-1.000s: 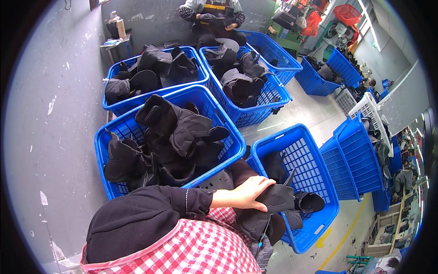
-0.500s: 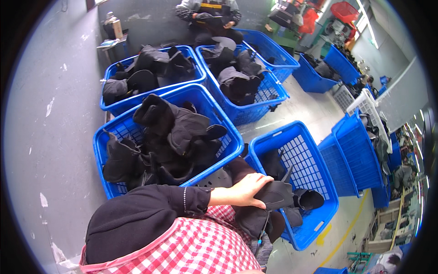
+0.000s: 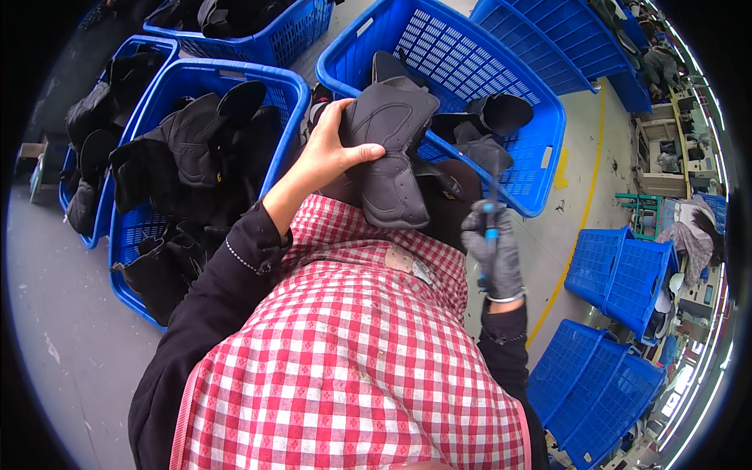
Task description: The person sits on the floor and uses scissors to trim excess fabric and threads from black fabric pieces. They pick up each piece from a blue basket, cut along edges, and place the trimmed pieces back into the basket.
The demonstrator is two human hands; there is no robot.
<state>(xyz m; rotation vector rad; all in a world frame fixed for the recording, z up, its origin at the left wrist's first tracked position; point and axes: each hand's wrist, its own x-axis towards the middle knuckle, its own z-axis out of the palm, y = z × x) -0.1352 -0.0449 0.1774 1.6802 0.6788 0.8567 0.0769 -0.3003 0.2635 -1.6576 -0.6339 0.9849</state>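
Left grip (image 3: 327,153): closed on one edge of black boot upper (image 3: 388,160), above checked apron (image 3: 352,337), beside blue basket (image 3: 554,129). Right gloved grip (image 3: 501,262): wrapped round blue-banded tool (image 3: 491,233), tip blurred. Risk: one-sided hold lets upper pivot; tool skids toward bare skin.

From my end I see grey floor (image 3: 63,337) filling the left side, with a small stand (image 3: 45,160) near the rim of my view. Over on the right a yellow line (image 3: 601,117) runs along the ground, a shorter yellow patch (image 3: 561,169) just beside it. I make out nested blue crates (image 3: 540,39) at the top, a tilted blue stack (image 3: 591,262) lower down, and another blue stack (image 3: 576,376) below that. Above the tilted one I have a green frame (image 3: 636,197), a draped patterned cloth (image 3: 692,239) and a wooden rack (image 3: 654,176). Bright strip lights curve along the far edge.
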